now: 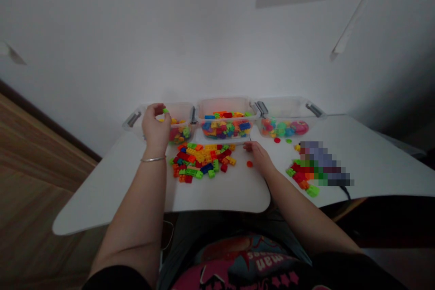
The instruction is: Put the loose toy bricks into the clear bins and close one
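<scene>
Now my left hand (155, 127) pinches a green piece (165, 110) over the left bin (180, 105).
Thumb and fingertips close narrowly on the piece, raised just above the rim, probably to clear the wall. My right hand (260, 154) lies flat and loose on the table (220, 195), holding nothing I can see, fingertips near the middle bin (224, 101), a red disc (249, 163) just beside it. The brick pile (202, 161) lies between my hands.
</scene>
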Motion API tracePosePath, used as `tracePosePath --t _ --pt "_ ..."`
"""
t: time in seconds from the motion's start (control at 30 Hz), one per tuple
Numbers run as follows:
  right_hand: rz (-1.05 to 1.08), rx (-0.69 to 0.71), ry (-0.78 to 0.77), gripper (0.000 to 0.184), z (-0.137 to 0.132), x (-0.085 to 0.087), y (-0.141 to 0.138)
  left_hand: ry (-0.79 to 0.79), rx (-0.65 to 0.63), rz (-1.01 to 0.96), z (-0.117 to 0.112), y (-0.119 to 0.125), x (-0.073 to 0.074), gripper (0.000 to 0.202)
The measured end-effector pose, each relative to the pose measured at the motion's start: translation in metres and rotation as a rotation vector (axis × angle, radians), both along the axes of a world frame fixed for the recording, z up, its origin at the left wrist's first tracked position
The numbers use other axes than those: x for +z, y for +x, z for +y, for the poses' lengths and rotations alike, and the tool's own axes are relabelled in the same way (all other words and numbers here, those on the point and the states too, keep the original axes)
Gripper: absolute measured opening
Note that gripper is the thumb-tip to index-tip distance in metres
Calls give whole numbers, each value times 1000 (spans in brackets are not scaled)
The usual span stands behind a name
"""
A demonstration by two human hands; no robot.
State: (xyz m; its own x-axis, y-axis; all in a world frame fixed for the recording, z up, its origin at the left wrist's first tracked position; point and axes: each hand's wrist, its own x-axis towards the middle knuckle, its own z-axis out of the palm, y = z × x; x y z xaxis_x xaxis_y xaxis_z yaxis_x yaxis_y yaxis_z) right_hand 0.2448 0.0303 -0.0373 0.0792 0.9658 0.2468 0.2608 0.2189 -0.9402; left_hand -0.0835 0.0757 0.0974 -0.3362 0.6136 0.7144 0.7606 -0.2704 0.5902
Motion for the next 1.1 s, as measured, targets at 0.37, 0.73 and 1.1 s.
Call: tracePosePath --t 0.37,0.73,1.1 --pt "64 -34 -21 76 0 -1 -2 -486 172 207 14 6 4 32" --pt "57 -27 -13 79 0 -2 -1 -602 228 222 21 7 6 33" --pt "69 -27 -19 77 0 -3 0 -31 -104 432 -39 81 -6 29"
